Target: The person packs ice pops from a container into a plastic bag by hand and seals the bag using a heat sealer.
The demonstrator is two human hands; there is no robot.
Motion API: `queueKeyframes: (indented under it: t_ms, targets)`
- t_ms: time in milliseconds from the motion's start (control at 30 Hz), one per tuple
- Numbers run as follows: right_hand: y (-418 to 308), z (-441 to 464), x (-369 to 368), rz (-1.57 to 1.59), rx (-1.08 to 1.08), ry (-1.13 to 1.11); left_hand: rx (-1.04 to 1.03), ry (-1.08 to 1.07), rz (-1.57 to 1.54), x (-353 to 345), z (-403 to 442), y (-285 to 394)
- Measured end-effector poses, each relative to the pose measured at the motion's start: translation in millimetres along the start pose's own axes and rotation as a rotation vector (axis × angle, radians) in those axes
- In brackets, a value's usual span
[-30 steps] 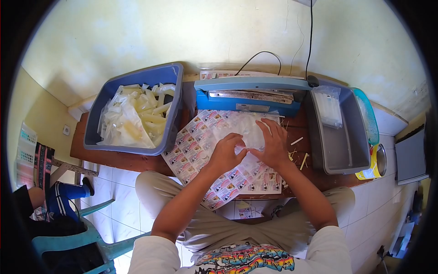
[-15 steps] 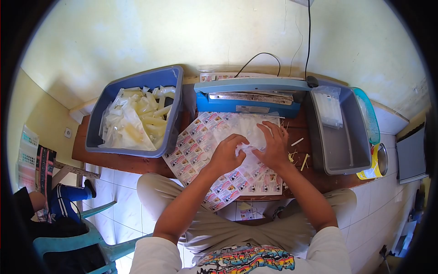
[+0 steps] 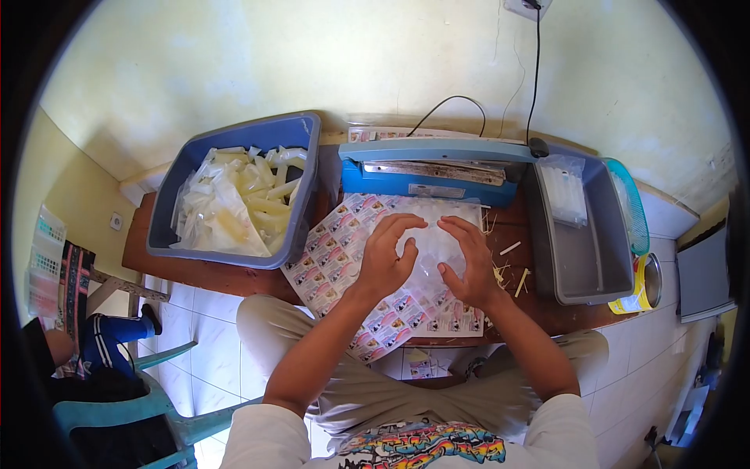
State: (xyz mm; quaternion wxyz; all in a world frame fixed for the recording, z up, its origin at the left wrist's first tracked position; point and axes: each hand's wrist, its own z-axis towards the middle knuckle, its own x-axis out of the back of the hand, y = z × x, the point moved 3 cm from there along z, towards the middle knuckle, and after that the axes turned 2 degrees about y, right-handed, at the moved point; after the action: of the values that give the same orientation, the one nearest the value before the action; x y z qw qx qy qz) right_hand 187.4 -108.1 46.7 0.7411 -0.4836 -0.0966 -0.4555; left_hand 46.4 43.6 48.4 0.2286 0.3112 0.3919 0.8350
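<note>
A clear plastic bag lies on printed label sheets in front of me; its contents are hard to make out. My left hand curves along the bag's left side, with thumb and fingers apart. Opposite it, my right hand is curved too, its thumb and fingers spread and nothing visibly gripped. Whether the fingertips touch the plastic cannot be seen clearly. Just beyond the bag stands a blue impulse sealer with its long arm across the top.
At left, a blue-grey tub holds pale yellowish filled plastic packets. A grey tub with a packet of white sticks stands at right, beside a yellow can and a teal basket. Pale scraps litter the wooden table. Someone's leg shows at lower left.
My hands were drawn together at the plastic, thumbs close to each other. Now they have moved apart, fingers spread, and the bag lies flatter between them. The view has shifted slightly.
</note>
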Motion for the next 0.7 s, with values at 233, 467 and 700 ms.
queueKeyframes:
  t_ms: [233, 467, 700]
  targets:
    - [-35.3, 28.0, -22.4, 0.175, 0.006, 0.029, -0.106, 0.287, 0.095, 61.0, 19.7, 18.7]
    - [-69.0, 129.5, -81.0, 0.450, 0.000, 0.066, 0.119, 0.522, 0.259, 161.1, 41.6, 1.3]
    - [-83.6, 235.1, -171.0, 0.423, 0.090, -0.054, 0.270, 0.588, 0.492, 252.5, 59.9, -65.2]
